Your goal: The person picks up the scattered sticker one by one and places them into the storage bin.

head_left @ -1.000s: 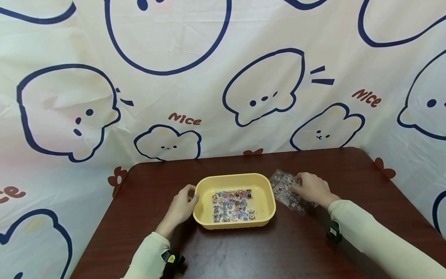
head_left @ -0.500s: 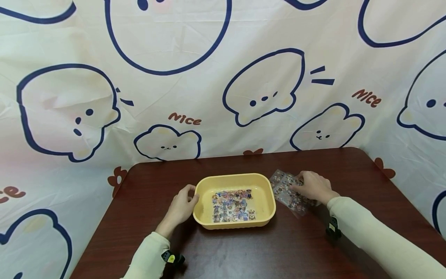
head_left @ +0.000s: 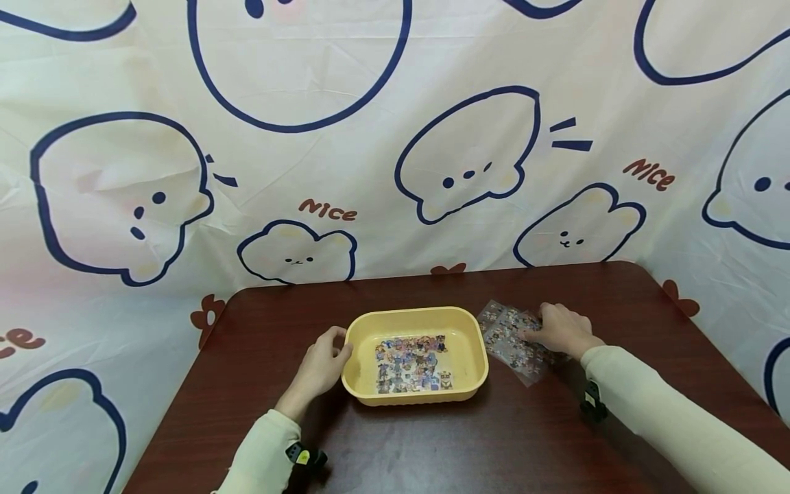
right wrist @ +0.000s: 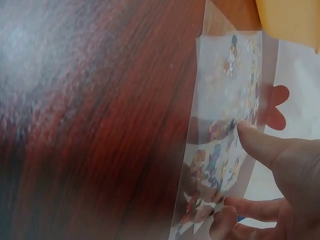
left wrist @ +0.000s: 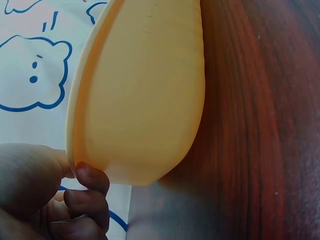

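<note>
The left hand (head_left: 321,363), left of centre in the head view, pinched the left end of the yellow tray (head_left: 465,343), thumb and bent forefinger (left wrist: 92,177) meeting at the rim. The right hand (head_left: 563,331), right of centre, rested with its thumb (right wrist: 260,145) on the clear sheets (head_left: 511,336), the other fingers (right wrist: 252,207) bent near their edge; whether it gripped a sheet could not be told. It covered their right-hand part, and their number was unclear where they overlapped. The top edge of the left wrist view cut off the tray; only a corner of it showed at upper right in the right wrist view. The tray stood at lower centre of the head view, small printed figures (head_left: 407,363) inside, the sheets just beside its right end. A dark red table (head_left: 432,453) lay beneath; a cartoon cloth (head_left: 370,165) filled the upper frame.
</note>
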### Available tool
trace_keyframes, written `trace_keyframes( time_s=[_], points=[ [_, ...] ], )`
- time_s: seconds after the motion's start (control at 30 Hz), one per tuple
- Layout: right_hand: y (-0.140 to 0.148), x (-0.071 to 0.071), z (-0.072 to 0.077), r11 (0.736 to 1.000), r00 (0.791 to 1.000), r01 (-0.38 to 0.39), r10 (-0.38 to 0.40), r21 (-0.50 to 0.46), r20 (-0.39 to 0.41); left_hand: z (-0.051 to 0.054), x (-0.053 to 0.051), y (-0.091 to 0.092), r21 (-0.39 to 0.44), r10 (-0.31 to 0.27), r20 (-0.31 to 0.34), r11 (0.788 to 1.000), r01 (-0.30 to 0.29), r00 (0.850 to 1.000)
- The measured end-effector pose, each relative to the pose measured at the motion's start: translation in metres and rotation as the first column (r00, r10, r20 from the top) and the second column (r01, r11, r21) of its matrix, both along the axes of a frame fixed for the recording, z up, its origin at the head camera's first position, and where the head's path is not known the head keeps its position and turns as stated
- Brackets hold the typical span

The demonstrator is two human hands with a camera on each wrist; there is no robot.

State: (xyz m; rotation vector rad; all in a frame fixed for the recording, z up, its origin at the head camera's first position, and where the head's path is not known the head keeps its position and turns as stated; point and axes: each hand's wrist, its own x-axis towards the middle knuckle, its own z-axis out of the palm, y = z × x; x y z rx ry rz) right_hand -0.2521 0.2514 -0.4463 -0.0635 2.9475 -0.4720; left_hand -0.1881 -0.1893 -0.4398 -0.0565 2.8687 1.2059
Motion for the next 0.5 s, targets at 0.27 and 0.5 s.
trace_keyframes(
  time_s=[0.27, 0.5],
  points=[
    [0.0012, -0.0002, 0.0006, 1.000, 1.000, 0.007, -0.007, -0.001, 0.001, 0.0007, -0.0001, 0.0006, -0.010, -0.002, 0.007, 1.000, 0.002, 1.000],
    [0.0011, -0.0026, -0.0003, 1.000, 0.999, 0.020, -0.019, -0.019, 0.040, -0.0001, 0.0002, 0.0002, -0.019, 0.002, 0.013, 1.000, -0.002, 1.000]
  ],
)
